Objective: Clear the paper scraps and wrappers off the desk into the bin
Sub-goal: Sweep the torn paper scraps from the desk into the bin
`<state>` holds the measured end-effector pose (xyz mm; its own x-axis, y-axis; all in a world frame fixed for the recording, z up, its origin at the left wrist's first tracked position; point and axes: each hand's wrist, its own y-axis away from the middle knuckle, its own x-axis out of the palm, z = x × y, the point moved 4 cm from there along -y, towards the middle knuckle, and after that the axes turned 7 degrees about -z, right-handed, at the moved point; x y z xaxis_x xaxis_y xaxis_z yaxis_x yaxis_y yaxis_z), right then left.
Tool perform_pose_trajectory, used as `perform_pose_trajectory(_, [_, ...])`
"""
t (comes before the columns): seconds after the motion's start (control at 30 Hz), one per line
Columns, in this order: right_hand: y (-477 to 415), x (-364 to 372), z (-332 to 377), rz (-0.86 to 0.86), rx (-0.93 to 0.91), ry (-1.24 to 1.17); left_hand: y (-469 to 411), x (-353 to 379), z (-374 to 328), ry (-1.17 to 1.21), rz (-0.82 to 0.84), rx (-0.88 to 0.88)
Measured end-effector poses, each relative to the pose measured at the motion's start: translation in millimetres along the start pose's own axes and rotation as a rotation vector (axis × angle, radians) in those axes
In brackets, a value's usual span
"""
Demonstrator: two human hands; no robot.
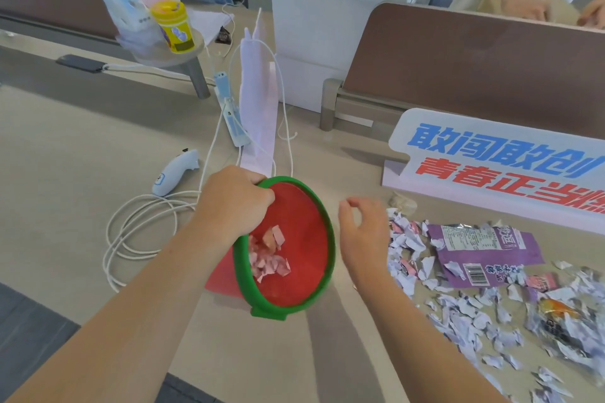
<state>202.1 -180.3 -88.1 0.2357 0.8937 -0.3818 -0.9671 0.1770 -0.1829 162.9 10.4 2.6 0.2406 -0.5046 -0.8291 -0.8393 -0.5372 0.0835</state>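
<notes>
A small red bin with a green rim (pixel 322 229) stands tilted on the desk in the middle, with several paper scraps (pixel 268 255) inside. My left hand (pixel 234 198) grips its rim at the upper left. My right hand (pixel 363 235) hovers just right of the bin, fingers curled and apart, holding nothing. A spread of torn white paper scraps (pixel 458 314) covers the desk to the right. Among them lie a purple wrapper (pixel 481 249) and a clear wrapper with an orange print (pixel 563 314).
A white sign with blue and red lettering (pixel 501 160) stands behind the scraps. A coiled white cable (pixel 131 239), a white handheld device (pixel 173 173) and a power strip (pixel 232 121) lie left. A white paper bag (pixel 258 101) stands behind the bin. Other people stand beyond the dividers.
</notes>
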Motion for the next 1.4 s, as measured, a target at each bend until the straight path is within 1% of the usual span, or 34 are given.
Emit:
perform_pose_trajectory(0.03, [-12.5,-9.4,-23.9,-0.035,0.065,0.13,-0.9,0.7,-0.8,-0.019,-0.003,0.006])
perform_pose_trajectory(0.07, [-23.8,-12.3,-48.0,0.046,0.118,0.317,-1.5,1.6,-1.7,-0.031,-0.004,0.01])
perform_pose_trajectory(0.1, [-31.5,-12.6,-68.7,0.178,0.146,0.519,-2.0,2.9,-2.5,-0.038,-0.003,0.013])
perform_pose_trajectory(0.13, [-34.6,-11.5,-86.1,0.314,0.149,0.672,-2.0,4.2,-3.3,-0.046,-0.002,0.016])
perform_pose_trajectory(0.2, [-28.5,-10.4,-109.8,0.517,0.088,0.85,-2.7,6.7,-4.1,-0.051,-0.003,0.017])
perform_pose_trajectory(0.23, [-20.6,-12.1,-115.8,0.567,0.026,0.934,-3.0,7.7,-4.6,-0.051,-0.004,0.018])
perform_pose_trajectory(0.27, [-10.9,-13.3,-121.0,0.58,-0.036,0.999,-3.0,8.4,-5.7,-0.053,-0.003,0.023])
perform_pose_trajectory(0.3, [-0.7,-14.9,-123.3,0.546,-0.091,1.023,-2.6,8.9,-6.2,-0.058,-0.001,0.029])
perform_pose_trajectory(0.37, [12.7,-16.8,-123.6,0.4,-0.152,0.969,-3.8,9.9,-5.8,-0.053,0.001,0.027])
perform_pose_trajectory(0.43, [10.0,-16.9,-125.4,0.239,-0.178,0.852,-5.1,8.7,-3.7,-0.039,0.001,0.013])
perform_pose_trajectory(0.47, [5.9,-17.0,-124.6,0.201,-0.196,0.817,-5.6,8.3,-2.7,-0.037,-0.003,0.01])
perform_pose_trajectory(0.53, [0.1,-15.6,-124.5,0.222,-0.3,0.823,-5.4,6.9,-1.2,-0.042,-0.01,0.015])
perform_pose_trajectory(0.57, [-2.6,-14.6,-122.4,0.258,-0.372,0.858,-4.7,6.3,-0.6,-0.043,-0.014,0.017])
perform_pose_trajectory(0.6, [-6.5,-13.9,-120.3,0.332,-0.391,0.876,-4.2,5.5,-0.1,-0.042,-0.021,0.015])
perform_pose_trajectory(0.67, [-17.0,-12.3,-118.4,0.463,-0.289,0.868,-3.2,3.9,1.3,-0.036,-0.031,0.007])
perform_pose_trajectory(0.73, [-27.2,-14.5,-113.7,0.508,-0.091,0.821,-1.7,2.2,2.0,-0.028,-0.036,0.007])
perform_pose_trajectory(0.77, [-29.7,-17.5,-104.2,0.479,-0.011,0.774,-1.1,1.5,2.1,-0.02,-0.037,0.009])
perform_pose_trajectory(0.8, [-30.8,-21.5,-87.4,0.417,0.023,0.716,-0.7,1.3,2.2,-0.01,-0.035,0.009])
perform_pose_trajectory(0.87, [-24.9,-22.0,-49.4,0.277,0.013,0.516,-0.6,1.9,1.8,-0.003,-0.026,0.012])
perform_pose_trajectory(0.93, [-6.6,-12.6,-1.3,0.232,-0.034,0.242,-0.7,2.3,1.3,0.003,-0.025,0.014])
perform_pose_trajectory(0.97, [5.4,-2.5,19.4,0.253,-0.098,0.173,-1.0,2.4,1.9,0.012,-0.028,0.011])
perform_pose_trajectory(1.03, [28.6,22.7,45.7,0.362,-0.261,0.138,-1.1,2.8,3.5,0.032,-0.04,-0.001])
perform_pose_trajectory(1.1, [47.3,53.7,54.4,0.53,-0.377,0.198,0.8,1.9,5.9,0.044,-0.058,-0.012])
perform_pose_trajectory(1.17, [59.7,74.0,54.8,0.668,-0.425,0.334,3.9,1.8,6.3,0.058,-0.068,-0.012])
perform_pose_trajectory(1.23, [69.9,83.9,47.9,0.793,-0.408,0.431,7.6,1.4,4.7,0.048,-0.073,0.005])
perform_pose_trajectory(1.3, [74.7,85.4,40.5,0.894,-0.369,0.458,10.2,2.2,3.3,0.039,-0.072,0.031])
perform_pose_trajectory(1.37, [72.5,81.3,38.1,0.938,-0.317,0.371,11.2,2.7,3.6,0.03,-0.073,0.054])
perform_pose_trajectory(1.4, [68.6,78.3,37.0,0.909,-0.303,0.305,11.5,2.8,4.2,0.027,-0.073,0.058])
